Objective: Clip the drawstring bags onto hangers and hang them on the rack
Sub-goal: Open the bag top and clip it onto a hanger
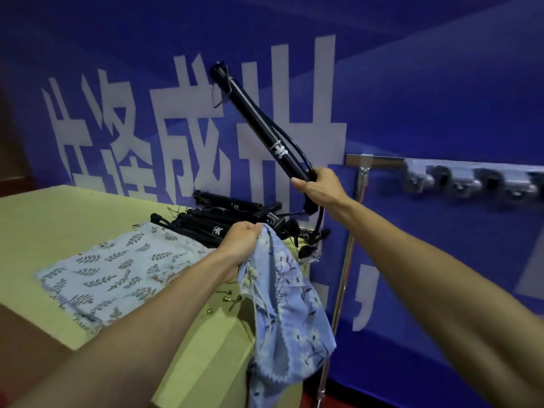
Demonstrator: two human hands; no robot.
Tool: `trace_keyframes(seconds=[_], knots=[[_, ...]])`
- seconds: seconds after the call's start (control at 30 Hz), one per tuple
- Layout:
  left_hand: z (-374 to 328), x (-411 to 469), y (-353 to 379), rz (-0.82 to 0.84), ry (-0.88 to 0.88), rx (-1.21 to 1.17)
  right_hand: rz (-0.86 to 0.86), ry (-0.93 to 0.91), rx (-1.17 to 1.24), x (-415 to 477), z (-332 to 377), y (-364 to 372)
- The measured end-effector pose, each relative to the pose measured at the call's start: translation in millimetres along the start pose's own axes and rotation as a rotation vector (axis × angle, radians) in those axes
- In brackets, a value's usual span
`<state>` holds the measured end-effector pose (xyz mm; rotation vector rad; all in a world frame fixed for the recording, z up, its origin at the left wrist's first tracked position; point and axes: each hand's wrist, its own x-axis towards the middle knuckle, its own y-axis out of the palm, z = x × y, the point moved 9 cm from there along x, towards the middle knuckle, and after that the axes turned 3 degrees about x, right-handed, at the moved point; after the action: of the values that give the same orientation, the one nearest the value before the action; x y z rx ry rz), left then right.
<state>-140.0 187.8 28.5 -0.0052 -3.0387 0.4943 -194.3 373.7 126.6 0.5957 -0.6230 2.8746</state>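
Our right hand [319, 188] grips a black bar clip hanger [259, 122] raised; our left hand [241, 241] clutches a blue floral drawstring bag [288, 313]

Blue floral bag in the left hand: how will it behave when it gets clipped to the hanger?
Likely floppy: the blue floral bag hangs limp and folded from the left hand, bunched at its top. Probably light, since a loose pinch carries it. Its dangling drawstrings could snag. The black hanger in the right hand looks rigid by comparison.
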Motion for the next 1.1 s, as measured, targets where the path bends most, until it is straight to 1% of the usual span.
trace_keyframes(seconds=[0.23,0.3,0.43,0.6,0.77,0.9,1.1], knots=[[3.2,-1.4,2.9,-0.029,-0.005,0.028,-0.018,0.029,0.106,-1.3,-14.8,4.4],[1.1,-0.6,1.8,-0.013,0.016,0.033,-0.043,0.028,0.129,-0.4,-18.3,-3.5],[2.7,-4.7,10.5,0.049,0.051,0.138,-0.119,0.017,0.204,3.1,-18.5,-24.2],[0.9,-5.2,19.9,0.039,0.063,0.136,-0.121,0.042,0.17,-14.8,-31.5,-55.1],[-11.9,-9.8,34.6,0.047,0.066,0.059,-0.121,0.062,0.076,-53.4,-54.0,-83.4],[-14.9,-16.6,43.5,0.028,0.039,-0.054,-0.137,0.044,0.075,-89.6,-58.2,-106.0],[-32.3,-30.6,60.3,0.005,-0.013,-0.214,-0.039,0.02,0.03,-127.9,-53.6,-123.4]])
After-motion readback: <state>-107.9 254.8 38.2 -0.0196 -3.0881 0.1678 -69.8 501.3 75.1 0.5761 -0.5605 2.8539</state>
